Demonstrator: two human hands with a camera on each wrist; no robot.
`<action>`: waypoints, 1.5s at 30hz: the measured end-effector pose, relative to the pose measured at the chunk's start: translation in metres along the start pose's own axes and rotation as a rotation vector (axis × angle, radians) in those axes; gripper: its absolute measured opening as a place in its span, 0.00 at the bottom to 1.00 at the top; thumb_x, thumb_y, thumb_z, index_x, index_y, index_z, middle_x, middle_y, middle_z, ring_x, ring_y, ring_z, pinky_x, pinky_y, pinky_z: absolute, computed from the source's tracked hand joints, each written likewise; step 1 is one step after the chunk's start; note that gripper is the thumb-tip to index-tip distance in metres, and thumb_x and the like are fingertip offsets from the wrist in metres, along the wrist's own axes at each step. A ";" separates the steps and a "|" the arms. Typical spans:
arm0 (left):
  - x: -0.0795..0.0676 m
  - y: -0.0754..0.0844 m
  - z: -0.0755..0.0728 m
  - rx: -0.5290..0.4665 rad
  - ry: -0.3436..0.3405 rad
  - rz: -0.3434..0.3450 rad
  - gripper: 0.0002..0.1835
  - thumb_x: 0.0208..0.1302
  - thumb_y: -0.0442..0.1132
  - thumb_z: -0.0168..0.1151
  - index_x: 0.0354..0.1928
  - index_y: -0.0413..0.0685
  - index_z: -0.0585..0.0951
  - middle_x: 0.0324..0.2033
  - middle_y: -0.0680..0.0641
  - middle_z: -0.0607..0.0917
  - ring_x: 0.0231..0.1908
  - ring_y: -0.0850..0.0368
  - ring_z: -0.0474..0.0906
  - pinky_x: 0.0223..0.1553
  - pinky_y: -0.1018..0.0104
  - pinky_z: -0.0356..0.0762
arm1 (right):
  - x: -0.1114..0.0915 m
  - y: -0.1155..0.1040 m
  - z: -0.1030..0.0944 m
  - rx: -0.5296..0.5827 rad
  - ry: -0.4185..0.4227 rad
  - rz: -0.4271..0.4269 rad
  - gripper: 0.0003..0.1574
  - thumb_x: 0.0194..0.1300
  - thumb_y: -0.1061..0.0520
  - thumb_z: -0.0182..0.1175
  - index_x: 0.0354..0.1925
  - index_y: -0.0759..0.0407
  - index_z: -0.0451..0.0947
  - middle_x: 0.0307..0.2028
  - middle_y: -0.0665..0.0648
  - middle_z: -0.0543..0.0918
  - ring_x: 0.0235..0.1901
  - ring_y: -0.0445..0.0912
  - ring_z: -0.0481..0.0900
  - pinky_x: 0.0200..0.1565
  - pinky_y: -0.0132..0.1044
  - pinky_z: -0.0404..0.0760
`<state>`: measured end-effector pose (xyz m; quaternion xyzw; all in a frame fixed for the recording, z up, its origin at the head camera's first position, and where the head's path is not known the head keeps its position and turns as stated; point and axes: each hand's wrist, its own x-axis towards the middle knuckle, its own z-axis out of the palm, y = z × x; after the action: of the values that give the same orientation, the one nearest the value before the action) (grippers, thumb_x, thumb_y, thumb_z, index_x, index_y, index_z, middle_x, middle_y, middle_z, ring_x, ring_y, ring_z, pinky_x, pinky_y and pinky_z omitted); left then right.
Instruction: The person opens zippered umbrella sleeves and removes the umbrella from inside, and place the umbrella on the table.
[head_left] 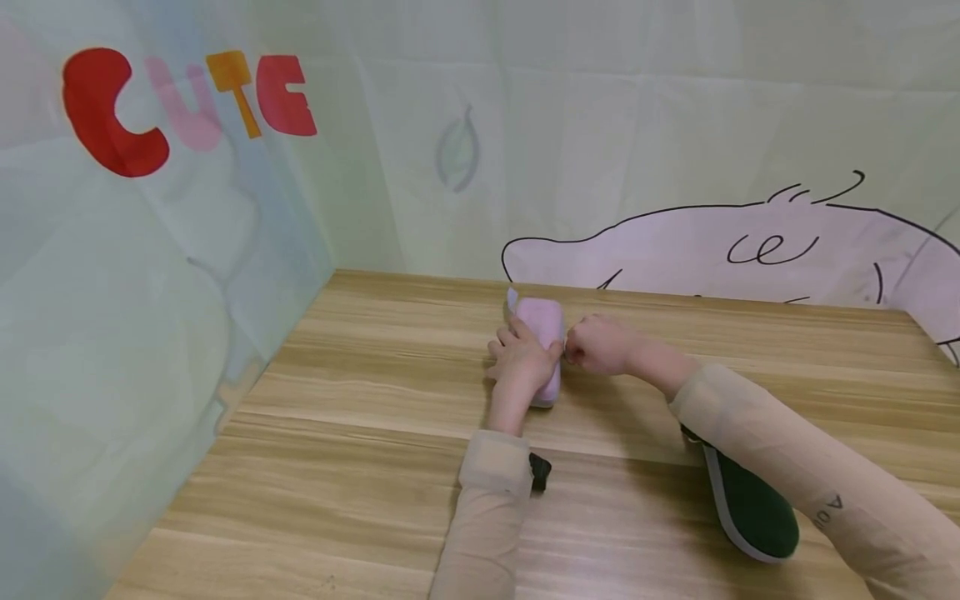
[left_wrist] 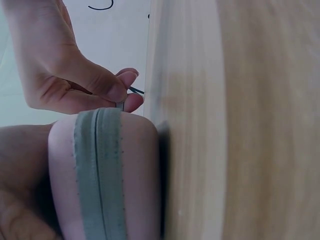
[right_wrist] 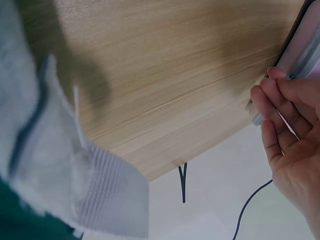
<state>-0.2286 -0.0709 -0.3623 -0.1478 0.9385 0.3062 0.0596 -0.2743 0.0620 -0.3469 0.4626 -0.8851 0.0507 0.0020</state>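
Note:
A lilac zippered case (head_left: 542,315) lies on the wooden table, its long side running away from me. Across it rests my left hand (head_left: 523,363), gripping it with fingers spread on the left and the thumb at the right edge. The left wrist view brings out the grey-green zipper (left_wrist: 102,175) along the case's side. Beyond its near end, my right hand (left_wrist: 70,75) pinches a small metal zipper pull (left_wrist: 120,105) between thumb and fingers. From the right wrist, curled fingers (right_wrist: 285,107) show close against the case's zipper side.
Under my right forearm lies a dark green, shoe-like thing (head_left: 753,504) with a pale edge. A pale tab (head_left: 512,297) sticks up by the case's far left corner. Printed cloth walls (head_left: 420,125) border the table (head_left: 360,383) behind and on the left.

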 end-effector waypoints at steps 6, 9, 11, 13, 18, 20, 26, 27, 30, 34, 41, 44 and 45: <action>0.001 0.000 0.001 0.023 0.004 0.002 0.46 0.62 0.62 0.47 0.70 0.44 0.41 0.65 0.35 0.54 0.59 0.39 0.56 0.50 0.36 0.65 | 0.000 -0.001 -0.001 0.003 0.007 -0.012 0.09 0.48 0.66 0.58 0.16 0.58 0.79 0.16 0.49 0.79 0.18 0.39 0.68 0.26 0.33 0.73; 0.001 0.000 0.001 0.021 0.009 0.000 0.46 0.62 0.62 0.47 0.71 0.44 0.41 0.65 0.35 0.55 0.59 0.39 0.56 0.50 0.37 0.65 | 0.000 -0.003 -0.002 -0.009 0.002 -0.013 0.10 0.48 0.66 0.58 0.15 0.57 0.77 0.15 0.48 0.77 0.17 0.38 0.66 0.25 0.32 0.71; 0.001 0.000 0.000 0.021 0.010 0.000 0.46 0.62 0.61 0.48 0.71 0.45 0.41 0.65 0.35 0.55 0.59 0.39 0.57 0.50 0.38 0.66 | 0.000 -0.004 -0.002 -0.013 -0.006 -0.010 0.11 0.48 0.66 0.58 0.14 0.56 0.76 0.14 0.48 0.76 0.17 0.38 0.65 0.24 0.32 0.70; 0.001 0.000 0.000 0.021 0.008 -0.003 0.46 0.62 0.61 0.48 0.71 0.45 0.41 0.65 0.35 0.55 0.59 0.39 0.57 0.50 0.38 0.66 | 0.000 -0.005 -0.002 -0.014 -0.017 -0.006 0.12 0.48 0.66 0.58 0.14 0.56 0.76 0.14 0.48 0.76 0.17 0.38 0.65 0.24 0.31 0.70; 0.001 0.001 0.000 0.025 -0.005 -0.010 0.45 0.62 0.61 0.47 0.71 0.45 0.41 0.66 0.35 0.54 0.59 0.39 0.56 0.51 0.37 0.65 | 0.000 -0.005 -0.002 -0.022 -0.027 -0.010 0.12 0.48 0.67 0.58 0.14 0.55 0.76 0.15 0.48 0.77 0.17 0.38 0.66 0.25 0.32 0.71; 0.001 0.000 0.000 0.026 -0.010 -0.011 0.45 0.62 0.61 0.47 0.71 0.45 0.42 0.66 0.35 0.53 0.59 0.39 0.56 0.51 0.37 0.65 | 0.000 -0.005 -0.001 -0.027 -0.021 -0.019 0.12 0.48 0.67 0.58 0.14 0.55 0.76 0.15 0.48 0.77 0.17 0.38 0.67 0.25 0.33 0.72; 0.001 0.001 -0.001 0.025 -0.013 -0.014 0.45 0.62 0.61 0.47 0.71 0.45 0.41 0.66 0.35 0.53 0.60 0.40 0.55 0.51 0.37 0.65 | 0.000 -0.004 -0.001 -0.024 -0.011 -0.035 0.12 0.48 0.67 0.58 0.14 0.56 0.77 0.15 0.48 0.78 0.17 0.38 0.68 0.28 0.35 0.74; 0.001 0.001 -0.001 0.023 -0.013 -0.014 0.46 0.62 0.61 0.47 0.71 0.45 0.41 0.66 0.36 0.53 0.60 0.40 0.55 0.51 0.37 0.65 | 0.000 -0.004 -0.001 -0.022 -0.011 -0.036 0.11 0.48 0.67 0.58 0.14 0.56 0.78 0.15 0.48 0.78 0.17 0.38 0.68 0.28 0.36 0.74; 0.002 0.000 -0.002 0.017 -0.015 -0.014 0.46 0.62 0.61 0.47 0.71 0.45 0.40 0.66 0.36 0.53 0.60 0.40 0.55 0.51 0.37 0.64 | 0.000 -0.005 -0.001 -0.017 -0.016 -0.038 0.11 0.49 0.68 0.57 0.15 0.57 0.79 0.16 0.49 0.79 0.17 0.38 0.70 0.31 0.38 0.75; 0.002 0.000 -0.002 0.017 -0.017 -0.012 0.46 0.62 0.62 0.47 0.71 0.44 0.40 0.67 0.35 0.52 0.61 0.39 0.54 0.52 0.35 0.63 | -0.001 -0.006 -0.002 -0.019 -0.028 -0.034 0.10 0.50 0.67 0.58 0.18 0.58 0.80 0.18 0.49 0.81 0.19 0.39 0.74 0.34 0.41 0.76; 0.002 -0.001 -0.002 0.010 -0.009 -0.009 0.46 0.62 0.61 0.48 0.71 0.44 0.41 0.66 0.35 0.53 0.60 0.39 0.55 0.51 0.36 0.64 | -0.002 -0.008 -0.004 -0.035 -0.030 -0.046 0.10 0.50 0.67 0.58 0.19 0.57 0.82 0.20 0.49 0.83 0.21 0.40 0.77 0.39 0.46 0.76; 0.002 -0.001 -0.001 0.008 -0.004 -0.010 0.47 0.61 0.61 0.49 0.71 0.45 0.40 0.65 0.35 0.55 0.60 0.39 0.56 0.51 0.36 0.64 | -0.003 -0.007 -0.004 -0.034 -0.021 -0.058 0.10 0.49 0.67 0.58 0.18 0.57 0.81 0.19 0.50 0.82 0.21 0.40 0.76 0.39 0.45 0.76; 0.002 -0.001 -0.001 0.008 -0.002 -0.010 0.47 0.61 0.61 0.49 0.71 0.45 0.40 0.65 0.35 0.55 0.59 0.39 0.56 0.50 0.36 0.65 | -0.003 -0.007 -0.004 -0.037 -0.018 -0.064 0.10 0.49 0.67 0.58 0.18 0.57 0.81 0.20 0.49 0.82 0.21 0.40 0.76 0.38 0.45 0.76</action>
<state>-0.2304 -0.0730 -0.3623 -0.1519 0.9389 0.3024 0.0629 -0.2667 0.0612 -0.3430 0.4908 -0.8708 0.0300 0.0044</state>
